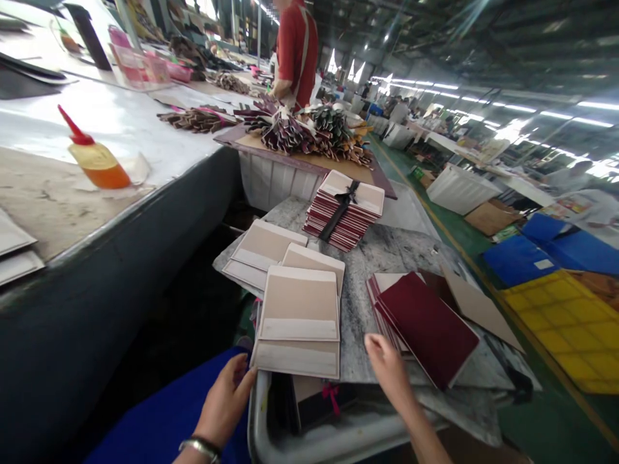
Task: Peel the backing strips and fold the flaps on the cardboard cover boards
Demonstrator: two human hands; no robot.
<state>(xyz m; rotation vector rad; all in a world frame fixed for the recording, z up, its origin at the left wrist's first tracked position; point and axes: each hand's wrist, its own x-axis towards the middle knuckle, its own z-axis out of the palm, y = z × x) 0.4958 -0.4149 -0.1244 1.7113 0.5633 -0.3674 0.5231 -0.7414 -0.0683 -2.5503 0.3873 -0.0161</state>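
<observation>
My left hand (225, 396) is at the lower left corner of a loose pile of beige panels (300, 303) with pale strips across them. Its fingers are loosely curled, the thumb stands apart, and its tip is at the panel corner. To the right, my right hand (387, 364) hovers over the grey board (355, 309), fingers curled in with nothing visible in them. Beside it lies a stack of burgundy covers (428, 325), the top one turned askew. Farther back, a bundle of burgundy-edged panels (344, 209) is tied with a black strip.
The board rests on a pale plastic bin (258, 412) holding dark items and a pink ribbon. On the left workbench (159, 164) stands a glue bottle (99, 158) with a red nozzle. Leather bundles (290, 129) lie behind, near a person in red (297, 58). A yellow crate (565, 328) stands right.
</observation>
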